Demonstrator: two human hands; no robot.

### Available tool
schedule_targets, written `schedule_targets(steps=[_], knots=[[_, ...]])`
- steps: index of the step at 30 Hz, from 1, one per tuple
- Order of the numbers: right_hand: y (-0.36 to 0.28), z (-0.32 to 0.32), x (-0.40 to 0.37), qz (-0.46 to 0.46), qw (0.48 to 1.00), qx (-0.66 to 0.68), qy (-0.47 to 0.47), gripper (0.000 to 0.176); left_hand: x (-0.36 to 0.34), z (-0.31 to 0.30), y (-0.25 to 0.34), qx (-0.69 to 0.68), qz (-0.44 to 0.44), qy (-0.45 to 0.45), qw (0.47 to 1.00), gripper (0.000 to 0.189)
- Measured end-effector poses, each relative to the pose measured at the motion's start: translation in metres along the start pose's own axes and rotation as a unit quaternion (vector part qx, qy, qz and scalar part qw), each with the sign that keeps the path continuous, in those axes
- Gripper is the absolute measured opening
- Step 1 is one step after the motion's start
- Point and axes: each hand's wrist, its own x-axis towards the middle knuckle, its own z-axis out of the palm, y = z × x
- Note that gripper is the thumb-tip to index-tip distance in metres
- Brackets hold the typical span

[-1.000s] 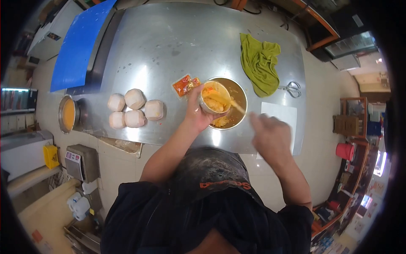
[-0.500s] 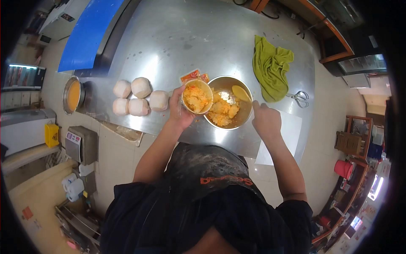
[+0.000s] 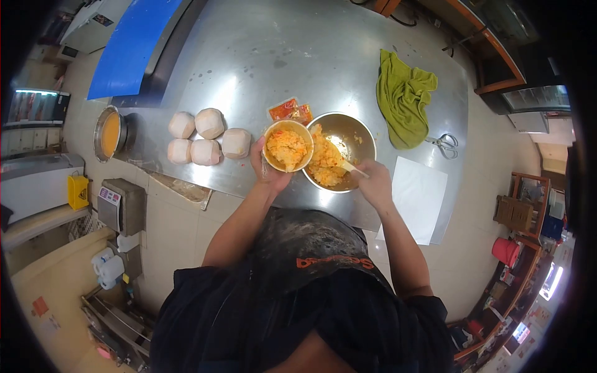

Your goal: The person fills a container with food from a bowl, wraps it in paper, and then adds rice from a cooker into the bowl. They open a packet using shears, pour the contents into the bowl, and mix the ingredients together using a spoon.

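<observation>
My left hand [image 3: 271,173] is wrapped round a small round container [image 3: 268,163] filled with orange-yellow rice [image 3: 288,149], held at the left rim of a metal bowl [image 3: 372,163]. My right hand [image 3: 373,183] grips the handle of a pale yellow spatula [image 3: 348,166], whose blade is partly hidden in the rice mixture [image 3: 324,175] on the bowl's left side. Behind the container lie red and clear packets [image 3: 290,110]. Several pale wrapped round pieces [image 3: 209,124] sit on the metal table to the left.
A green cloth [image 3: 404,102] and scissors [image 3: 447,146] lie right of the bowl on the metal table [image 3: 286,56]. White paper [image 3: 418,199] is near the front right edge. A pan of orange liquid [image 3: 110,135] stands far left, below a blue board [image 3: 129,53].
My right hand has moved left and down, bringing the spatula from the bowl's right side into the rice. The container in my left hand has shifted slightly left.
</observation>
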Motion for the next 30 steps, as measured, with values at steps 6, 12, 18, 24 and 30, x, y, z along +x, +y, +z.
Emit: schedule_targets(steps=[6,12,18,24,30], knots=[[0.023,-0.022,0.003,-0.005,0.998,0.061,-0.014,0.02,0.005,0.011,0.014,0.043,-0.003,0.006,0.999,0.068],[0.042,-0.065,-0.009,-0.017,0.989,0.144,-0.013,0.01,0.013,0.044,0.009,0.154,0.002,-0.007,0.988,0.063],[0.0,-0.133,-0.033,-0.08,0.992,0.059,0.077,0.01,0.012,0.074,-0.026,0.142,-0.068,0.031,0.987,0.055],[-0.072,-0.084,-0.077,-0.207,0.892,-0.383,0.119,0.014,0.001,0.09,-0.064,0.083,-0.186,0.046,0.978,0.054],[-0.072,-0.034,-0.107,-0.377,0.766,-0.497,0.157,0.013,-0.001,0.086,-0.072,0.1,-0.174,0.092,0.975,0.055]])
